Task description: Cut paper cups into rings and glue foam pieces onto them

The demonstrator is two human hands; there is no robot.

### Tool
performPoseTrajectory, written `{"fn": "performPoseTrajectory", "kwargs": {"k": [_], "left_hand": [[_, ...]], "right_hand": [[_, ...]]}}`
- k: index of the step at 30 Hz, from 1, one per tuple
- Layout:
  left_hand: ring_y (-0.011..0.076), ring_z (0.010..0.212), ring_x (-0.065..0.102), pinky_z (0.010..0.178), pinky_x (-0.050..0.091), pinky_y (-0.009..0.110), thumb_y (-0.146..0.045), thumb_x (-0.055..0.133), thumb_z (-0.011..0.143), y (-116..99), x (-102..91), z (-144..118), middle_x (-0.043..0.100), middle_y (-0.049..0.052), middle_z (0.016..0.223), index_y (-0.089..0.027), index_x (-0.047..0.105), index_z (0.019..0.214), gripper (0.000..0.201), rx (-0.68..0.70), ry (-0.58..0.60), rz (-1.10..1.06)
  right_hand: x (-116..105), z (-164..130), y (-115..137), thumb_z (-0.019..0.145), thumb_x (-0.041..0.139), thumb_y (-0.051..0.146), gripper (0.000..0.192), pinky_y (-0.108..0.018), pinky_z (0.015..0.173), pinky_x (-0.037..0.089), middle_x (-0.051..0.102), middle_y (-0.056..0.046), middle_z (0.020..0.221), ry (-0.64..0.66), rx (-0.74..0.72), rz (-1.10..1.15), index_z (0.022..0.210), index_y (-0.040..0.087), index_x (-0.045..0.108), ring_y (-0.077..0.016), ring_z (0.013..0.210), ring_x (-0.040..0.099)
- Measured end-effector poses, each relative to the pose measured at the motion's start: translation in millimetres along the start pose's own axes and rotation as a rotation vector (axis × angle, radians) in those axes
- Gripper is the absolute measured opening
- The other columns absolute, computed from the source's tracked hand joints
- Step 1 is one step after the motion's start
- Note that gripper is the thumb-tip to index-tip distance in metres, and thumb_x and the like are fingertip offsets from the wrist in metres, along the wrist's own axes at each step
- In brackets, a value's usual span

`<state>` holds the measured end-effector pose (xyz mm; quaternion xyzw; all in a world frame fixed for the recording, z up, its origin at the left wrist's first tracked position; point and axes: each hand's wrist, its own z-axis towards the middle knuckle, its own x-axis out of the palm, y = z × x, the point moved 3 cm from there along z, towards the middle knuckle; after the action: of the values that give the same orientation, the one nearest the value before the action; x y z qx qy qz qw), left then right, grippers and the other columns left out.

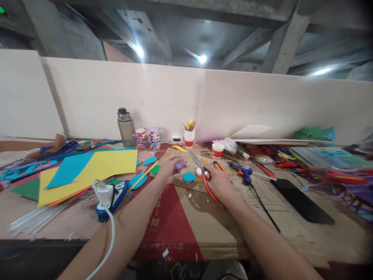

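Observation:
My left hand [169,168] is closed on a small purple round piece [179,164], held above the cardboard. In my right hand [219,182] are red-handled scissors [196,158], their blades pointing forward and left. A blue paper disc [189,177] lies between the hands. Close by the scissors is a small white round piece [199,171], partly behind them. Beside my left hand, a green paper piece [155,169] rests on the cardboard. A yellow-handled tool [179,148] lies just beyond the blades.
To the right lie a blue glue gun [246,175], orange-black cutter [223,171] and black phone [303,200]. Paper cups [218,150] and a bottle [126,126] stand behind. Left are yellow paper sheets [113,165] and a power strip [112,202] with a white cable.

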<state>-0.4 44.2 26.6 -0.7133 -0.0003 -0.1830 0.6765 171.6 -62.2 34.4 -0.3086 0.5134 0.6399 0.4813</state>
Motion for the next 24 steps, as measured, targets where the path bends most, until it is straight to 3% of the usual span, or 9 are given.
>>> {"fn": "performPoseTrajectory", "kwargs": {"k": [4,10,16,24], "left_hand": [[0.0160,0.062,0.068,0.041,0.040,0.018,-0.026,0.066,0.066,7.4,4.8,2.8,0.070,0.005,0.074,-0.015,0.060,0.086,0.023,-0.009,-0.015,0.019],[0.0184,0.066,0.069,0.048,0.048,0.023,-0.026,0.068,0.065,-1.5,12.1,7.8,0.071,0.006,0.077,-0.016,0.064,0.086,0.024,0.014,0.000,0.003],[0.0143,0.065,0.066,0.061,0.052,0.025,-0.023,0.073,0.061,8.6,1.0,7.3,0.071,0.004,0.071,-0.014,0.067,0.074,0.017,0.032,-0.091,-0.090],[0.0109,0.064,0.061,0.060,0.045,0.021,-0.029,0.078,0.061,-0.1,-7.0,6.4,0.069,0.003,0.074,-0.014,0.071,0.077,0.024,0.069,-0.053,-0.084]], "right_hand": [[-2.4,-2.4,3.6,0.090,0.046,0.026,0.039,-0.029,0.082,0.045,0.072,-0.008,0.113,0.020,0.006,-0.015,0.126,0.023,0.062,-0.0225,0.102,0.065],[-8.4,3.3,6.9,0.092,0.046,0.031,0.042,-0.030,0.083,0.044,0.071,-0.010,0.115,0.014,-0.008,-0.076,0.131,0.023,0.059,-0.0235,0.102,0.065],[-23.5,19.3,15.9,0.089,0.048,0.028,0.043,-0.031,0.078,0.043,0.072,-0.010,0.113,-0.048,-0.011,-0.136,0.131,0.025,0.058,-0.0254,0.100,0.067],[-4.4,18.8,1.6,0.093,0.044,0.036,0.037,-0.031,0.075,0.041,0.071,-0.009,0.109,0.049,-0.030,-0.232,0.124,0.027,0.062,-0.0250,0.097,0.065]]}}
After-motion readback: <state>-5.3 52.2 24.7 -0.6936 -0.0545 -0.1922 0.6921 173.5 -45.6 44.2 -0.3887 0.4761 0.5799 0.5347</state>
